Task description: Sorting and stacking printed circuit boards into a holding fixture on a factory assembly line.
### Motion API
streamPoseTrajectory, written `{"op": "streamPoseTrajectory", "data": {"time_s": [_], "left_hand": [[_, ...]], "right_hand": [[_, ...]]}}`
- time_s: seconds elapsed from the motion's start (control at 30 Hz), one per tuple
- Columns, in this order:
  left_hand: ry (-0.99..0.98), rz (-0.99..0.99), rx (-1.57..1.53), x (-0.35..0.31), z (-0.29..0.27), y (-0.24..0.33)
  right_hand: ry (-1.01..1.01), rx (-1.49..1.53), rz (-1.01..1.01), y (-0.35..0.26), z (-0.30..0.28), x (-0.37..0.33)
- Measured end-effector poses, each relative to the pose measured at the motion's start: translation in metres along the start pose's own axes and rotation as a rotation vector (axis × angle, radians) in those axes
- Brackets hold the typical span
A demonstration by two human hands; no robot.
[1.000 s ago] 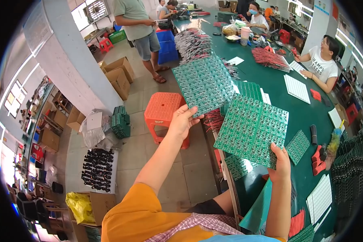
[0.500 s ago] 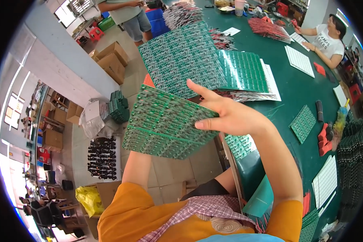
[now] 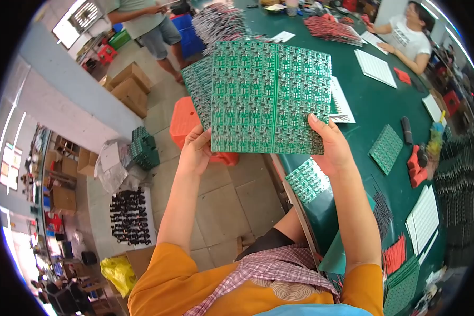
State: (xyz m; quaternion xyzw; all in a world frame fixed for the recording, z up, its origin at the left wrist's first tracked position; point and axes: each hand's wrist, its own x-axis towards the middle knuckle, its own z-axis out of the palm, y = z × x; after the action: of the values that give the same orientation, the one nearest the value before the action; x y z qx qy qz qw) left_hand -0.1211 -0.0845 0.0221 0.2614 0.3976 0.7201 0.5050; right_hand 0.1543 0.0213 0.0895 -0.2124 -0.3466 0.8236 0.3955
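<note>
A green circuit board panel (image 3: 271, 100), covered in rows of small repeated circuits, is held up facing me. My left hand (image 3: 196, 150) pinches its lower left corner between thumb and fingers. My right hand (image 3: 332, 145) grips the lower right edge, the thumb lying on the front face and the fingers mostly behind. Behind it, more green circuit board panels (image 3: 197, 87) show at the left; the held panel hides the rest of them. Below my right hand, a smaller circuit board (image 3: 308, 180) lies at the table's edge.
A red stool (image 3: 183, 124) stands beyond my left hand. On the green table (image 3: 353, 147) lie another circuit board (image 3: 387, 149), white boards (image 3: 375, 68) and bundled wires (image 3: 221, 23). One person (image 3: 408, 39) sits across the table; another (image 3: 147, 26) stands at the far left.
The panel has turned from tilted to nearly upright, its face toward me, and moved up and right. My left hand has come into sight at its corner; my right hand has shifted to its lower right edge.
</note>
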Motion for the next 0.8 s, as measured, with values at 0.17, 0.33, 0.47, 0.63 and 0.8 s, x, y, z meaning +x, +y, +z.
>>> {"op": "streamPoseTrajectory", "data": {"time_s": [0.17,0.33,0.47,0.63,0.8], "left_hand": [[-0.093,-0.025,-0.021,0.022,0.026,-0.01],[-0.103,-0.072,0.066,0.048,0.035,-0.019],[-0.056,-0.173,0.14,0.075,0.055,-0.022],[-0.251,-0.275,0.188,0.136,0.05,-0.008],[-0.297,-0.432,0.282,0.168,0.06,-0.009]], "right_hand": [[0.11,0.029,-0.052,-0.009,-0.017,-0.017],[0.192,0.011,-0.097,-0.016,-0.042,-0.042],[0.339,0.0,-0.178,-0.025,-0.084,-0.068],[0.511,0.026,-0.175,-0.031,-0.103,-0.09],[0.547,0.078,-0.218,-0.034,-0.108,-0.093]]}}
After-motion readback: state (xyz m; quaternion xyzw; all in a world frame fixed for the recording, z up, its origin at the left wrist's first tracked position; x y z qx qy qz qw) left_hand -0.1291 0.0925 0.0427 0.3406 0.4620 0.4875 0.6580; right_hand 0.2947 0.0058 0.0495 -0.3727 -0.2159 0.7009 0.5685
